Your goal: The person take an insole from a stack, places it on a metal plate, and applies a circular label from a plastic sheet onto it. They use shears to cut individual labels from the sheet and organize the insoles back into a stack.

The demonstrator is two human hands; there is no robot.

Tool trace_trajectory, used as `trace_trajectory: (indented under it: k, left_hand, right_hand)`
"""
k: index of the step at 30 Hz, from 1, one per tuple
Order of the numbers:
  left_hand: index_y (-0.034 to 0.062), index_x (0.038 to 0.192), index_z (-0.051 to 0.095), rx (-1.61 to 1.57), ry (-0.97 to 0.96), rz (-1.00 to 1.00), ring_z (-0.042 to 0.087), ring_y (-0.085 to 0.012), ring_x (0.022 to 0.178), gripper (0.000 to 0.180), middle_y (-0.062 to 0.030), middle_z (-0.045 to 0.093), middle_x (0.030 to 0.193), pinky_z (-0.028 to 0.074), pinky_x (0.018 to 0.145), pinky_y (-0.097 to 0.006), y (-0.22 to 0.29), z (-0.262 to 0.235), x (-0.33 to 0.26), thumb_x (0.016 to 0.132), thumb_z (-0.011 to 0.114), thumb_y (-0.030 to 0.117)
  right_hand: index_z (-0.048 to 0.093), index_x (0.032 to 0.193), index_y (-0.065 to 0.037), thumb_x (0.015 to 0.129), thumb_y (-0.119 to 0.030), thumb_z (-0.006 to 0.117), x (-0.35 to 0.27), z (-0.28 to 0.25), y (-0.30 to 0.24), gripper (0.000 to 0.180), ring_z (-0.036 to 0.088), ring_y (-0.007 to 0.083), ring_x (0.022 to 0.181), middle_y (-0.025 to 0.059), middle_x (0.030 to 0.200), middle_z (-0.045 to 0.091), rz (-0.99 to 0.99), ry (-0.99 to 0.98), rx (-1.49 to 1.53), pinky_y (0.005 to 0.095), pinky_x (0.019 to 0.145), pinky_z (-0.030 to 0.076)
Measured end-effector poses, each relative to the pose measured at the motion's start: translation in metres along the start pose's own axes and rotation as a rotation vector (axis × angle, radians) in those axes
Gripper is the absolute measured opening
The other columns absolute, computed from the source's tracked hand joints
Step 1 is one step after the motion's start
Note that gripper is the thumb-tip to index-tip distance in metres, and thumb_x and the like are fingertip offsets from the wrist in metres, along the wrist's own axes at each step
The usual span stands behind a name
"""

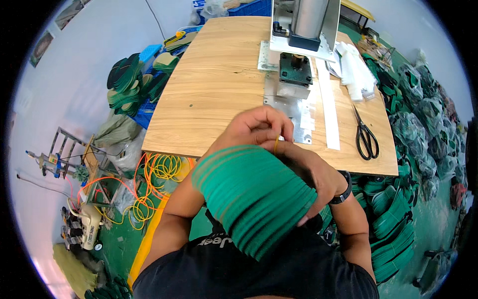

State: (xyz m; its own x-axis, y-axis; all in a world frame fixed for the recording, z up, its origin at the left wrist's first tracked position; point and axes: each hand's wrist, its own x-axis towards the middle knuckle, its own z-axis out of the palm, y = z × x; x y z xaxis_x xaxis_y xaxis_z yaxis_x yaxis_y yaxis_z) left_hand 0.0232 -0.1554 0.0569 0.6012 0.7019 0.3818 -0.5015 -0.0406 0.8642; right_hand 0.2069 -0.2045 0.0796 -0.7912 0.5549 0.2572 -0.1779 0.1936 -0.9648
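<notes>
Pinching the band [277, 143], the left hand [261, 125] is holding its thumb and fingertips narrowly together. The stack [254, 194] is sitting just on the body side of these fingertips, mostly short of the near edge of the table [199, 99]. The right hand [318, 172] is curling around the stack's right end, its foremost fingers lying close to the band. Scissors [362, 123] are resting near the table's near right corner.
</notes>
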Motion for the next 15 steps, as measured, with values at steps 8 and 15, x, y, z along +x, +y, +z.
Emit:
trace_trajectory:
  k: [8,15]
  left_hand:
    - [0.0020,0.087,0.060,0.725,-0.411,-0.350,0.042,-0.0016,0.061,0.007,0.0031,0.053,0.070,0.031,0.049,-0.020,0.087,-0.072,0.019,0.086,0.062,0.009]
    - [0.0018,0.085,0.060,0.679,-0.131,-0.082,0.047,-0.0031,0.059,0.009,0.0015,0.056,0.072,0.035,0.049,-0.020,0.067,-0.030,0.028,0.087,0.060,0.010]
  right_hand:
    - [0.037,0.129,0.004,0.050,-0.022,0.084,-0.032,-0.003,-0.055,0.096,0.048,0.0386,0.114,0.0235,0.123,0.046,0.007,0.277,-0.878,0.0406,0.098,0.039]
    - [0.045,0.124,0.004,0.050,-0.025,0.085,-0.049,-0.038,-0.030,0.089,0.053,0.0340,0.108,0.0201,0.115,0.053,0.110,0.823,-1.272,0.0385,0.095,0.041]
